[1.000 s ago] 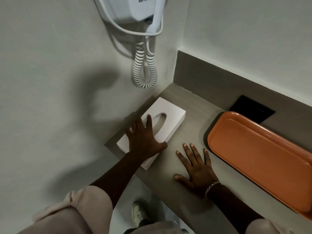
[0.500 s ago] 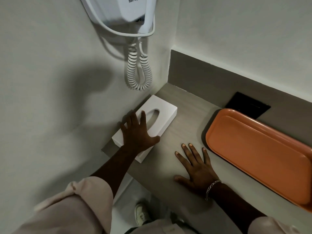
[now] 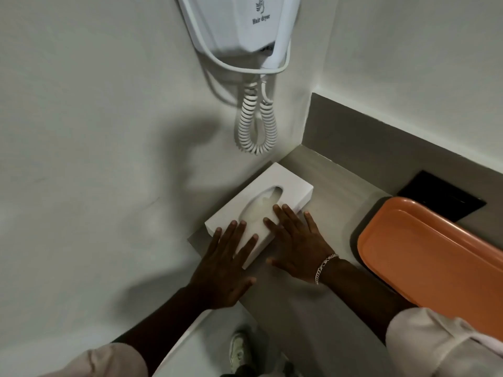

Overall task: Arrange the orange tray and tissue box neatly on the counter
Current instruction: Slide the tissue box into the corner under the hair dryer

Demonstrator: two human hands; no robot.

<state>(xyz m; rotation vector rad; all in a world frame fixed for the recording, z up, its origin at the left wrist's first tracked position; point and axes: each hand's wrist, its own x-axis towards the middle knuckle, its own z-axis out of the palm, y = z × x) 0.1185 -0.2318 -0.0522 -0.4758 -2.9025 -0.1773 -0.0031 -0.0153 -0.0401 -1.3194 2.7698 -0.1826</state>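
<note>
A white tissue box (image 3: 288,186) with an oval slot lies on the grey counter (image 3: 321,300), its long side against the left wall near the corner. My left hand (image 3: 226,265) rests flat with spread fingers on the box's near end. My right hand (image 3: 296,240), with a silver bracelet at the wrist, lies flat against the box's right side, its fingertips on the top beside the slot. Neither hand grips anything. The orange tray (image 3: 435,257) sits on the counter to the right, apart from both hands; my right sleeve hides its near part.
A white wall-mounted hair dryer (image 3: 239,25) with a coiled cord (image 3: 255,123) hangs above the box. A black panel (image 3: 446,197) is set in the grey backsplash behind the tray. The counter's front edge runs below my hands, with a shoe (image 3: 239,352) on the floor.
My right hand slid left from the bare counter to the box's right side. My left hand drew back to the box's near end. The box sits closer along the wall.
</note>
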